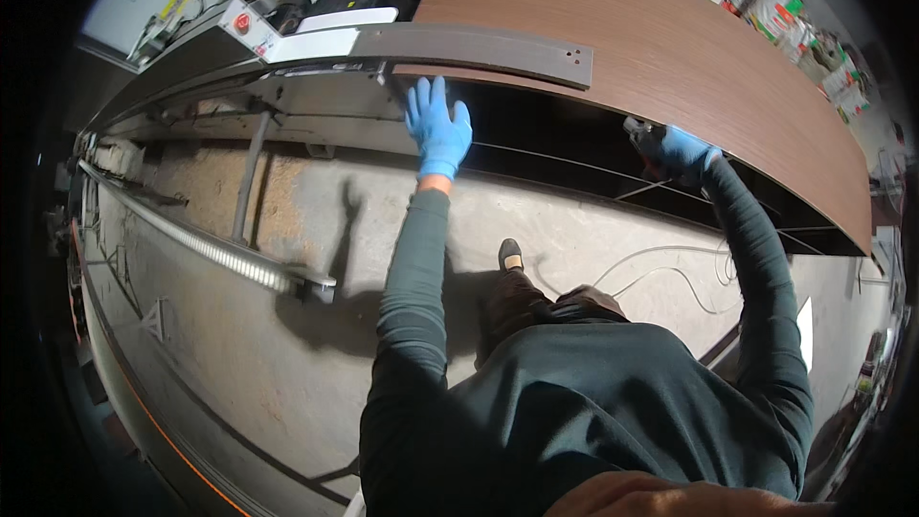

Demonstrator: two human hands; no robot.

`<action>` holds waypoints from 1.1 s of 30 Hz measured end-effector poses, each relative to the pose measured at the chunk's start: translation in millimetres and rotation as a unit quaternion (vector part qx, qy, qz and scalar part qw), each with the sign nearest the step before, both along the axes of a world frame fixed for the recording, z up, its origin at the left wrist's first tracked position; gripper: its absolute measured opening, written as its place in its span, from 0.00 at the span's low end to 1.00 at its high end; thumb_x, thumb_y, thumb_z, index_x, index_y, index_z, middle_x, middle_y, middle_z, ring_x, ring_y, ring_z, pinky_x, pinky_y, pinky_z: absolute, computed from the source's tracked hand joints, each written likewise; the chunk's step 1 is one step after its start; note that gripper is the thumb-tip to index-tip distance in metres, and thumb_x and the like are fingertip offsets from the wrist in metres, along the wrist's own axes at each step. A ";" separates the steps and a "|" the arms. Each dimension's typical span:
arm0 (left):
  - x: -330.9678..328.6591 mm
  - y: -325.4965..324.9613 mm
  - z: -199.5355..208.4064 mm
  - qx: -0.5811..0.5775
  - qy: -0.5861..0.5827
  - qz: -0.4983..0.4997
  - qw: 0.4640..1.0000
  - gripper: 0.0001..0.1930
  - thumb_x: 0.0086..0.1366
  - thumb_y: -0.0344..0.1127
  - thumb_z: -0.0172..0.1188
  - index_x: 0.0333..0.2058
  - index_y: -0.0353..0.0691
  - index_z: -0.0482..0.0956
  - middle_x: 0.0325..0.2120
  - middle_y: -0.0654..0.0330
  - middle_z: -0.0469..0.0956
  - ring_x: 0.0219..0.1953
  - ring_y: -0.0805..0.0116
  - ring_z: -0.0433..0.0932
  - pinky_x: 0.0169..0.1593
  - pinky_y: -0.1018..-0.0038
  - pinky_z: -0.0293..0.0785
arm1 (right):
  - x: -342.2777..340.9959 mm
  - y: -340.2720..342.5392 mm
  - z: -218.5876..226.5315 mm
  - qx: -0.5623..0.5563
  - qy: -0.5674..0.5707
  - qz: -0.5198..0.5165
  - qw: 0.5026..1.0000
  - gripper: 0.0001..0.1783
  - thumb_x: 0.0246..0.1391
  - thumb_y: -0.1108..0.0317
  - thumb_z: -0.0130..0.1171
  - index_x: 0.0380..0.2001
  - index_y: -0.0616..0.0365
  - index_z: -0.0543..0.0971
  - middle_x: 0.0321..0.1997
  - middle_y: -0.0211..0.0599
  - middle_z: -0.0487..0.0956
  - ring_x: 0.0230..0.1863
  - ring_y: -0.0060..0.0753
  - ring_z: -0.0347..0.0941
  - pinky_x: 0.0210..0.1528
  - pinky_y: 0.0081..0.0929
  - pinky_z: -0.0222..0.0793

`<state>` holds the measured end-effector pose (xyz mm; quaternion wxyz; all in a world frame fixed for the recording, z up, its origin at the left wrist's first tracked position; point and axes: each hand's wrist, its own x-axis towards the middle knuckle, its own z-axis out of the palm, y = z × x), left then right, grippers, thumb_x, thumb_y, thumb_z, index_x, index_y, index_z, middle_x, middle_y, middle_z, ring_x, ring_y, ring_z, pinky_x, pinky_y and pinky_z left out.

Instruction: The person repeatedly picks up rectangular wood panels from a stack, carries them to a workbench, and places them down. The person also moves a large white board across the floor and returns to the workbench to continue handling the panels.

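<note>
My left hand (pixel 440 134), in a blue glove, is open with its fingers spread. Its fingertips are at the front edge of a grey metal bar (pixel 479 46); whether they touch it I cannot tell. My right hand (pixel 687 153), also gloved in blue, is closed around a dark hand tool (pixel 649 139) with a grey tip and a bit of red. Most of the tool's body is hidden by the fingers. The tool is at the lower edge of a large brown wood-grain panel (pixel 651 29), in front of the dark space under it.
A machine with a red button (pixel 242 23) stands at the upper left. A ribbed rail (pixel 220 254) runs across the left side. A thin hose (pixel 661 273) lies on the concrete floor (pixel 536 230). Several cans (pixel 771 10) stand at the upper right.
</note>
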<state>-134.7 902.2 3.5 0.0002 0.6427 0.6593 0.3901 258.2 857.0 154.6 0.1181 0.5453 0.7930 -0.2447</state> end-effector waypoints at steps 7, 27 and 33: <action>-23.6 110.7 -7.9 -0.059 0.153 -0.041 0.986 0.37 0.65 0.55 0.59 0.69 0.45 0.67 0.71 0.44 0.59 0.75 0.39 0.50 0.75 0.45 0.40 | -17.4 120.8 4.6 -0.023 -0.319 0.146 0.936 0.27 0.69 0.52 0.54 0.62 0.58 0.73 0.55 0.41 0.81 0.50 0.38 0.82 0.49 0.35 0.80; 104.1 55.5 -3.4 0.043 0.003 -0.140 0.989 0.24 0.62 0.36 0.61 0.56 0.32 0.78 0.60 0.45 0.75 0.65 0.46 0.70 0.70 0.52 0.58 | -123.9 200.7 24.5 -0.132 -0.099 -0.018 0.986 0.23 0.68 0.62 0.48 0.59 0.67 0.75 0.56 0.53 0.81 0.46 0.43 0.86 0.44 0.41 0.83; 60.7 78.0 -24.0 -0.018 -0.221 0.271 0.937 0.31 0.62 0.38 0.65 0.61 0.28 0.69 0.58 0.38 0.72 0.63 0.41 0.69 0.66 0.53 0.66 | -218.3 228.4 -0.6 -0.045 -0.077 0.074 0.993 0.21 0.64 0.63 0.50 0.55 0.59 0.80 0.45 0.49 0.86 0.43 0.45 0.85 0.47 0.45 0.80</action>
